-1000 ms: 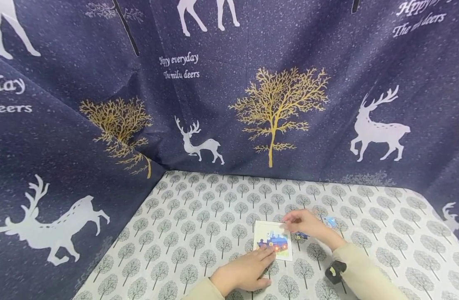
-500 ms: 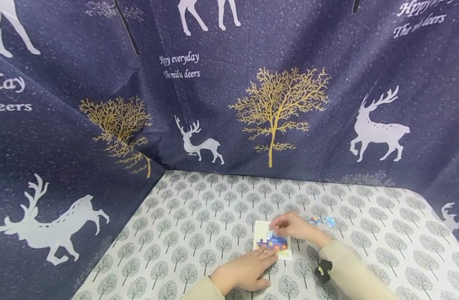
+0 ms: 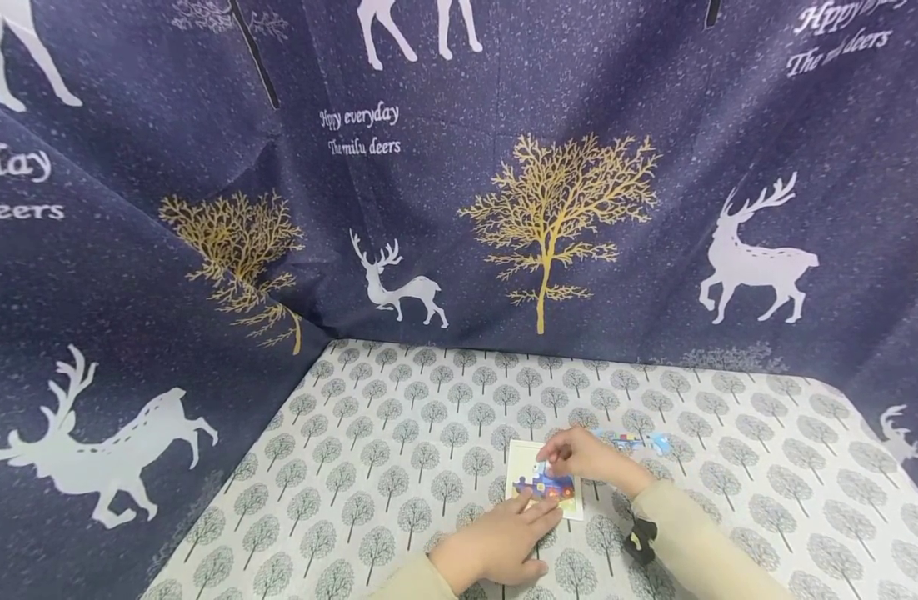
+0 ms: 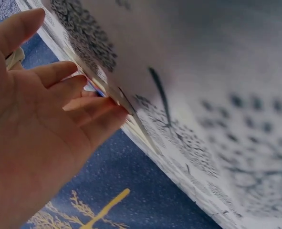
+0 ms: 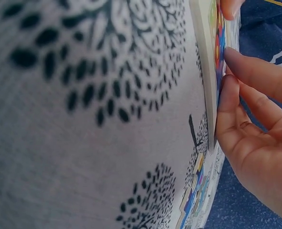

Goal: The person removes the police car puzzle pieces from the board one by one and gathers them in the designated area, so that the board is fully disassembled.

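A small square jigsaw board with a cream border and a blue train picture lies on the patterned cloth. My left hand rests across its lower edge with straight fingers, the fingertips touching the board. Over the board's upper right part, my right hand has thumb and forefinger close together on the picture. In the right wrist view these fingertips pinch at a blue puzzle piece, largely hidden by them. The left wrist view shows the left fingers along the board's edge.
Several loose puzzle pieces, light blue with bits of red and yellow, lie right of the board, partly behind the right wrist. The tree-print cloth covers the table. A dark blue deer-print curtain stands behind and at the left.
The right hand has moved left from the board's right edge to over the picture. A dark blue piece seen beneath it earlier no longer shows there. The left hand has barely shifted.
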The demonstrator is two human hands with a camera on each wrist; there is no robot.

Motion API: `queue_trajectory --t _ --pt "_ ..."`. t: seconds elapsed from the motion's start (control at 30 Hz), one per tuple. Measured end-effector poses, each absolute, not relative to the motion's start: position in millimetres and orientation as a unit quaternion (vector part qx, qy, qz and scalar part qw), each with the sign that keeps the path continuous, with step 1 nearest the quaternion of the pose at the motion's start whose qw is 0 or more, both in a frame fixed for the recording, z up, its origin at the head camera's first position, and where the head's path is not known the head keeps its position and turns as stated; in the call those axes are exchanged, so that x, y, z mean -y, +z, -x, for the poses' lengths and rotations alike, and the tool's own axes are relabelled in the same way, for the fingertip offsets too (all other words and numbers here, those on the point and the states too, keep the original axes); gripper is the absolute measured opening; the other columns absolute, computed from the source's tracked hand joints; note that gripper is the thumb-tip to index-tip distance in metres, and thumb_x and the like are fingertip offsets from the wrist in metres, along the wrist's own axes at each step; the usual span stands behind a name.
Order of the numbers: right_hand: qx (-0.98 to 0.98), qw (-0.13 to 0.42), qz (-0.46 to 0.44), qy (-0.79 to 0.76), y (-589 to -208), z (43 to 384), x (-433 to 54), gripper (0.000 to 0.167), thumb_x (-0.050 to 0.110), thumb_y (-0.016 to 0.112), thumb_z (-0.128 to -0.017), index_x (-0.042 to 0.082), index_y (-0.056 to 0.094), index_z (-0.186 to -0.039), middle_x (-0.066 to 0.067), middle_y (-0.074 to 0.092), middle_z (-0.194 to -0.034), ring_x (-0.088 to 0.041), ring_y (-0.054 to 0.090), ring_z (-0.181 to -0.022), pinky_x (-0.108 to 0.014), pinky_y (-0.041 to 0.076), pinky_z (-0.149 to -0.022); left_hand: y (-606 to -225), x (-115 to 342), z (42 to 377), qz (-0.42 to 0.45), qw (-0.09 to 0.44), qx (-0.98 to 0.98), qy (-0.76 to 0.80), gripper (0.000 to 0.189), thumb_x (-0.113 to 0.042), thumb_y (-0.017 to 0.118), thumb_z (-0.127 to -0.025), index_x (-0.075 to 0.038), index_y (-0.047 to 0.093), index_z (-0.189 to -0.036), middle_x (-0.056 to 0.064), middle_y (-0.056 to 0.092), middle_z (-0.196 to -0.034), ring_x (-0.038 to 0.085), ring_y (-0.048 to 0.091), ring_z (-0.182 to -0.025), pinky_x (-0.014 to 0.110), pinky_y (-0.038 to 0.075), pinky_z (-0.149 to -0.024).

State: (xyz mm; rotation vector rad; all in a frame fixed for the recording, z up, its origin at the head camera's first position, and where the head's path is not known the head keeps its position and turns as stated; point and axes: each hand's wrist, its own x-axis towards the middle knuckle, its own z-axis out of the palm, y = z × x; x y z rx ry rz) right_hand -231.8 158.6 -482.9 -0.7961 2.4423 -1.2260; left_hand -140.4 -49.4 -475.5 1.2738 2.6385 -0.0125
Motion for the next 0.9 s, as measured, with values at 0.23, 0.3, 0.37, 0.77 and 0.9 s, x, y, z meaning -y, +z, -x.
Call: queue_trajectory --t 0.23,0.3,0.37,0.77,0.9 --pt "-0.848 0.149 0.275 -0.429 -487.9 233.4 -158.4 0.023 -0.002 0.071 -0.078 -0.003 0.069 -0.101 -0.005 0.058 -0.081 -0.013 0.056 -0.071 -0.021 0.051 -0.063 -476.0 40.6 137.0 -0.4 0.102 -0.91 -0.025 0.071 -0.053 0.055 -0.092 -0.022 0.032 -0.151 -0.006 0.027 -0.157 0.023 0.031 -0.141 0.042 0.041 -0.106" --pt "-0.848 0.147 0.276 -0.428 -488.2 233.9 -158.7 0.022 -0.002 0.071 -0.078 -0.002 0.069 -0.1 -0.005 0.058 -0.08 -0.012 0.055 -0.069 -0.021 0.051 -0.062 -476.0 39.4 136.9 -0.397 0.104 -0.912 -0.027 0.071 -0.053 0.054 -0.092 -0.022 0.032 -0.151 -0.006 0.027 -0.156 0.023 0.031 -0.141 0.043 0.041 -0.106" --pt "-0.849 0.145 0.278 -0.426 -488.1 234.5 -159.1 0.021 -0.002 0.071 -0.078 -0.002 0.068 -0.099 -0.005 0.058 -0.079 -0.01 0.054 -0.068 -0.02 0.05 -0.061 -476.1 38.6 137.6 -0.395 0.107 -0.912 -0.026 0.071 -0.053 0.054 -0.092 -0.022 0.032 -0.151 -0.006 0.027 -0.157 0.023 0.031 -0.141 0.044 0.041 -0.106" --pt "-0.839 0.137 0.284 -0.442 -486.9 234.0 -158.3 0.023 -0.01 0.068 -0.074 -0.001 0.063 -0.095 -0.007 0.058 -0.079 -0.009 0.052 -0.066 -0.019 0.049 -0.062 -475.4 38.2 138.3 -0.393 0.113 -0.912 -0.019 0.07 -0.052 0.055 -0.092 -0.022 0.033 -0.151 -0.006 0.027 -0.156 0.024 0.031 -0.141 0.044 0.04 -0.107" --pt "-0.838 0.134 0.289 -0.444 -487.6 233.2 -158.2 0.024 -0.01 0.068 -0.074 0.0 0.062 -0.095 -0.006 0.059 -0.08 -0.01 0.054 -0.069 -0.02 0.05 -0.065 -474.8 38.1 137.2 -0.394 0.109 -0.912 -0.024 0.071 -0.052 0.056 -0.092 -0.022 0.032 -0.151 -0.006 0.027 -0.157 0.024 0.031 -0.141 0.043 0.04 -0.107"
